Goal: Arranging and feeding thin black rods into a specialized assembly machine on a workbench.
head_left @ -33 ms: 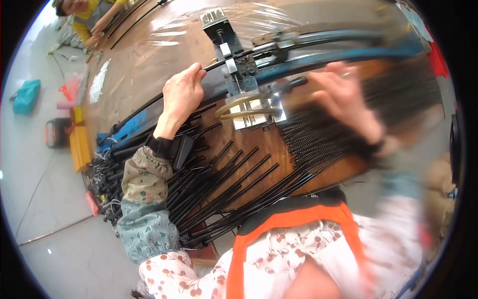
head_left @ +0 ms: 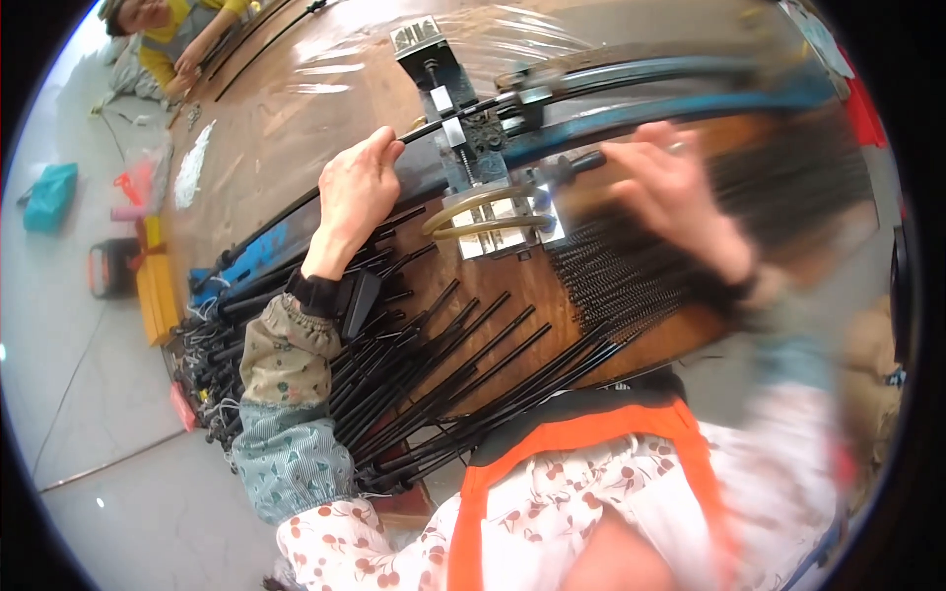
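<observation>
My left hand (head_left: 360, 185) is closed around a thin black rod (head_left: 286, 212), which runs up to the metal clamping fixture (head_left: 458, 138) on the table. Beside the lever's black handle (head_left: 588, 162), on the fixture's right, is my right hand (head_left: 670, 187). Its fingers are apart and blurred by motion, with the fingertips close to or touching the handle's end. A yellowish hose (head_left: 463, 215) loops over the fixture's near end. On the long rail to the right sits a dark sliding block (head_left: 532, 96).
Several black rods (head_left: 414, 364) lie in a bundle below my left arm. Dark spiral-patterned rods (head_left: 621, 271) are piled under my right hand. A blue bar (head_left: 650, 123) runs along the table (head_left: 483, 281). At the far left, another person (head_left: 187, 44) works at the table edge.
The dark block on the rail has slid left toward the fixture. My right hand has come slightly closer to the lever handle. My left hand stays closed on the rod.
</observation>
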Action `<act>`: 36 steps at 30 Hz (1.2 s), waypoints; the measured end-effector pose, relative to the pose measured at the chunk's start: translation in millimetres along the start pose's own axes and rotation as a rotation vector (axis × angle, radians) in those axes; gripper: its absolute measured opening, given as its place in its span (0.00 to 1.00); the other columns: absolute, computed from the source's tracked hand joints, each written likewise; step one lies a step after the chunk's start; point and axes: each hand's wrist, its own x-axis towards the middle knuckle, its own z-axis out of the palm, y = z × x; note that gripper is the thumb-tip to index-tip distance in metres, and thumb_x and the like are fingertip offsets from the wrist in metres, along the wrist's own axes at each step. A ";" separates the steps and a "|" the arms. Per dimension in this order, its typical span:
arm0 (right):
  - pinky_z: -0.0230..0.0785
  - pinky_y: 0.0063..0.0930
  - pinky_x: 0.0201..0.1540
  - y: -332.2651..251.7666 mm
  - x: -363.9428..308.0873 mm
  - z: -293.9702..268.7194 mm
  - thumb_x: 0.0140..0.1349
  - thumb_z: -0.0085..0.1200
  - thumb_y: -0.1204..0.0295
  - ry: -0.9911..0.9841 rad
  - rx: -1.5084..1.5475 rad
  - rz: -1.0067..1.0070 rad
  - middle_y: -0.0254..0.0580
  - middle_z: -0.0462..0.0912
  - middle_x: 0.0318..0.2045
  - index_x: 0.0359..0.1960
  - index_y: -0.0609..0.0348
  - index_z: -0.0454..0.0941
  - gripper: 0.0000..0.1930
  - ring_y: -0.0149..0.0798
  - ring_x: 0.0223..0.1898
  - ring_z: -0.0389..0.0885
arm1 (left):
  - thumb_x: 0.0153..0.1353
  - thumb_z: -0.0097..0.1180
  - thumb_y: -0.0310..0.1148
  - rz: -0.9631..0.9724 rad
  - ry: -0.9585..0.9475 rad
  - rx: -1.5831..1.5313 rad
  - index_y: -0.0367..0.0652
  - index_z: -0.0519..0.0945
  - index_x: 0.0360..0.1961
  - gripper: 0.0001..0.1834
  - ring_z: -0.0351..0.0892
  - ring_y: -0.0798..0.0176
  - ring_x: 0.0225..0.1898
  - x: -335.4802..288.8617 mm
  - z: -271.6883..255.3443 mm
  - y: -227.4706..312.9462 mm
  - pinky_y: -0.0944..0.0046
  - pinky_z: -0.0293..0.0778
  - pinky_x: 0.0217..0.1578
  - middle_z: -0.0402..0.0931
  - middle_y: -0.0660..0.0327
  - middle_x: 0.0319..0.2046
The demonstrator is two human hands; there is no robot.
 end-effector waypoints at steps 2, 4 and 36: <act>0.60 0.35 0.49 -2.6 0.2 14.4 0.58 0.62 0.70 -0.031 0.074 0.034 0.38 0.83 0.36 0.49 0.57 0.80 0.17 0.42 0.46 0.78 | 0.68 0.51 0.37 0.006 -0.005 -0.012 0.43 0.73 0.32 0.10 0.78 0.37 0.35 -2.6 -1.1 1.5 0.44 0.72 0.33 0.79 0.47 0.28; 0.64 0.35 0.46 -0.3 6.9 27.4 0.57 0.61 0.76 -0.062 0.249 0.060 0.43 0.80 0.34 0.44 0.62 0.78 0.13 0.46 0.41 0.76 | 0.67 0.51 0.35 0.011 0.020 -0.016 0.43 0.73 0.32 0.09 0.78 0.38 0.34 -2.6 -0.5 0.8 0.44 0.72 0.33 0.78 0.48 0.27; 0.72 0.40 0.36 -73.1 -17.9 11.0 0.60 0.57 0.74 -0.576 0.473 0.165 0.52 0.79 0.30 0.37 0.62 0.75 0.07 0.54 0.33 0.80 | 0.57 0.62 0.35 -0.235 -0.079 0.054 0.48 0.77 0.30 0.06 0.71 0.57 0.36 -238.2 15.7 110.2 0.54 0.66 0.38 0.69 0.61 0.30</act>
